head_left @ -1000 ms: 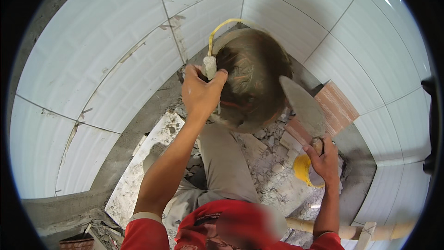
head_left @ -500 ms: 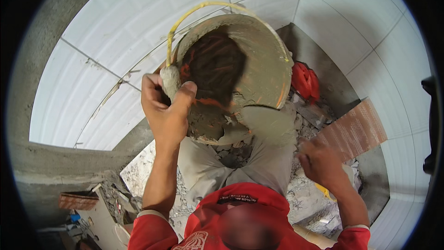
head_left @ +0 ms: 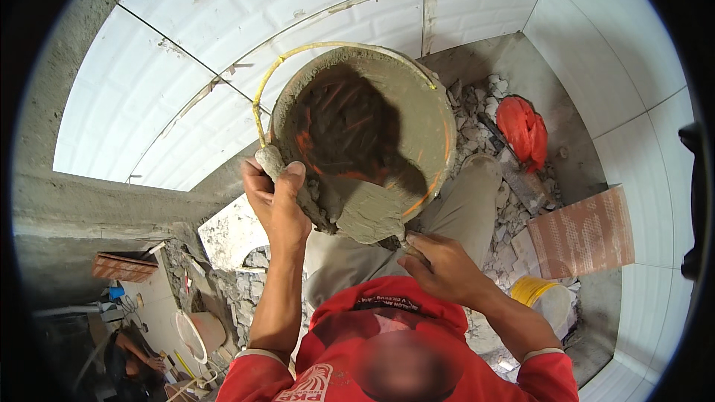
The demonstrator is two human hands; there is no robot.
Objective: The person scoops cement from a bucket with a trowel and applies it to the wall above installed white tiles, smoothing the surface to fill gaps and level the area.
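A round bucket (head_left: 439,126) coated in grey mortar, with orange showing through, is held above my legs. My left hand (head_left: 274,201) is closed on the crusted grip (head_left: 269,161) of its yellow wire handle (head_left: 258,97), at the bucket's left side. Dark wet mortar (head_left: 342,119) lies inside. At the near edge of the bucket, a trowel blade (head_left: 371,212) coated with mortar rests in or over the opening. My right hand (head_left: 439,260) grips the trowel's handle.
White tiled walls (head_left: 611,52) enclose the corner. Right of me lie rubble (head_left: 477,112), a red plastic bag (head_left: 521,134), a brown tile (head_left: 581,231) and a yellow container (head_left: 532,294). At lower left are a co-worker (head_left: 130,353) and a pale bucket (head_left: 205,335).
The bucket has moved out of the back corner, leftward and nearer, uncovering the red bag. My right hand has brought the trowel leftward to the bucket's near edge. The view has turned.
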